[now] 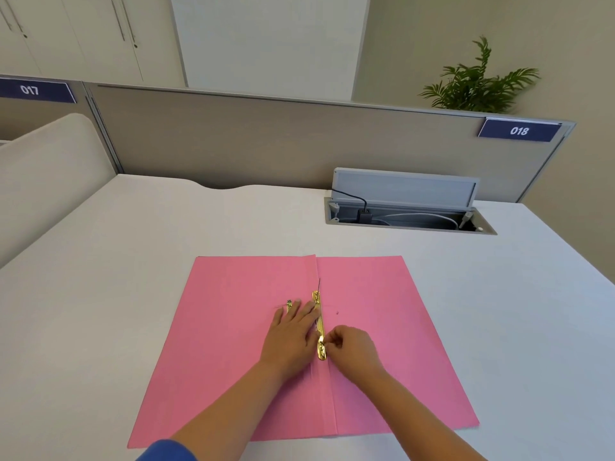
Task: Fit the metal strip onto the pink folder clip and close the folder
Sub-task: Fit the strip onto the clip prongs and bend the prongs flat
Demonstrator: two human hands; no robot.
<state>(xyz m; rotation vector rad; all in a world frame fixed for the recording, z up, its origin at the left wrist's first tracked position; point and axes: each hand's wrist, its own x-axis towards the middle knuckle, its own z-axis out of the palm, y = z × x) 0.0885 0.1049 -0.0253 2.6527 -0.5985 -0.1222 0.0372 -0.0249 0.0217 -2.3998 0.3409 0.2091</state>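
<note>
i see the pink paper folder [253,347] lying open and flat on the white table [100,294], spine crease running away from me. the thin gold-coloured metal strip [319,327] lies along that crease, near the middle of the folder, its near end rounded and glossy. a small gold-coloured metal piece [289,304] rests on the left leaf, just beyond my left fingertips; i cannot tell what part it is.

i judge the strip light, thin and springy, smooth enough to slide on the paper, with edges that could nick a finger. best to take it by its ends and keep it pinned flat in between. the folder looks like soft card: it will crease if i lean hard, and the leaves are best lifted by an outer edge when the time comes to close.

my left hand [293,331] is spread flat, palm down on the left leaf, fingers extended, the nearest finger touching the strip's far half. my right hand [349,349] is curled, thumb and forefinger pressed together at the strip's near end, seemingly pinching it or a prong there; too small to tell which.
</note>
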